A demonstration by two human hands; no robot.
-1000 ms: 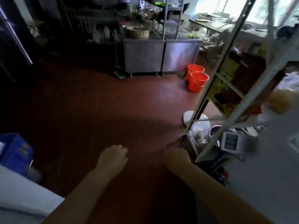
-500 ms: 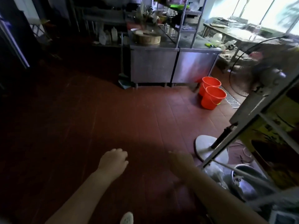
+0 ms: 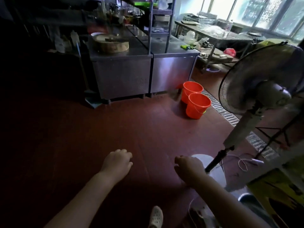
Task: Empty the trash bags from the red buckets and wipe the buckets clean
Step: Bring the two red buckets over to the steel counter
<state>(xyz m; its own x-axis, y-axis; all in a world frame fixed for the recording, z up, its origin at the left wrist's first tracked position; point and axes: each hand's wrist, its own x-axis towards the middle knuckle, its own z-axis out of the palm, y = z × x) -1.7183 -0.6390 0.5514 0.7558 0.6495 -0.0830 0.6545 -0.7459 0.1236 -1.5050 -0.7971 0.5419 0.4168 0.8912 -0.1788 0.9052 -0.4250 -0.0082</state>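
1. While well short of two red buckets point(image 3: 196, 100) touching beside the steel counter point(image 3: 144, 74), hung left hand point(image 3: 117, 162) and right hand point(image 3: 189, 168) loosely curled, holding nothing.
2. Best approached skirting the standing fan point(image 3: 256, 83) and its cord point(image 3: 243, 163).

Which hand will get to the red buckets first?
Probably the right hand. The buckets stand ahead on the right, so it is on their side. The left hand is farther over. Both hold nothing and are still far away.
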